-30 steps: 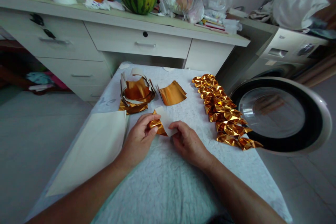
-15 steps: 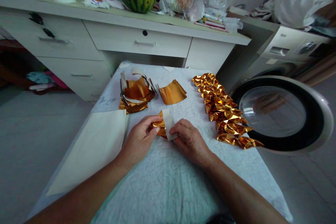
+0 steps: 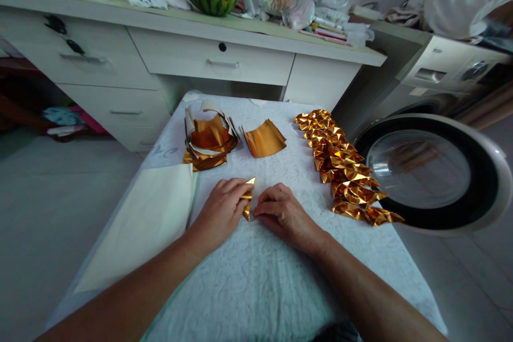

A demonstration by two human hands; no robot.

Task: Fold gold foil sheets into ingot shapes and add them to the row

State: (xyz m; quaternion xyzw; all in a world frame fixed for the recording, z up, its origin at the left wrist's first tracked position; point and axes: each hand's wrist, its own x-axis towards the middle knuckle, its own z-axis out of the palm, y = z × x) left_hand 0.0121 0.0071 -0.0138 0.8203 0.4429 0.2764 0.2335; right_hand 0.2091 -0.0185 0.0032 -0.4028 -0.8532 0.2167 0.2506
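and here we are, mid-table, with the gold foil piece (image 3: 248,205) between our two hands, a little nearer the far edge of the table (image 3: 240,299) than the near one. our left hand (image 3: 223,207) has it, fingers laid over the foil and grasping its left part; our right hand (image 3: 285,216) sits just to the right, fingers curled in together, though whether they pinch the pale edge we cannot tell. this looks like a fold being worked, and we'd do best to let the left fingers anchor the foil while the right ones press the crease from one end to the other, gently, as thin foil probably wrinkles easily. corners matched first, then pressure! over by the right edge, the rows of shaped gold pieces (image 3: 348,163); toward the far left corner, the curled stack (image 3: 210,136), well apart from our fingers.
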